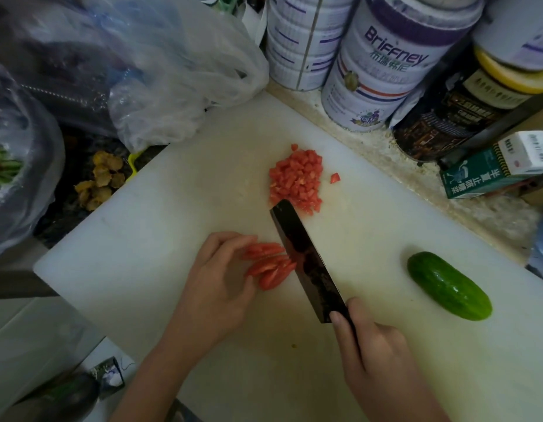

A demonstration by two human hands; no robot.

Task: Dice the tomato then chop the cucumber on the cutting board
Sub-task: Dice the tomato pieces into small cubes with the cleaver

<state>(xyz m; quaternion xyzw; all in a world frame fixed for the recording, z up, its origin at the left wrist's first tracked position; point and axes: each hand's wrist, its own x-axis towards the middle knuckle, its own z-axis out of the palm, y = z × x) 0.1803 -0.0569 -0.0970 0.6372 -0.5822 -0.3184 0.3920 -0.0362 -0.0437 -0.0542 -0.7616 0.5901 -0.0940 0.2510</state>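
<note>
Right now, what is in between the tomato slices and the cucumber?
The knife, in the right hand, lies between the tomato slices and the cucumber; beyond it, bare cutting board. The head view shows this.

Has the left forearm slanting in from seven o'clock toward one. Rests the left hand [215, 281] palm down, fingers curled, and holds the tomato strips [268, 264] under the fingertips at its three o'clock side. Has the right forearm slanting in from five o'clock toward eleven. Grips the handle of the knife [306, 263] with the right hand [370, 348], knuckles up, one fingertip pressed against the blade's heel at eleven o'clock.
</note>
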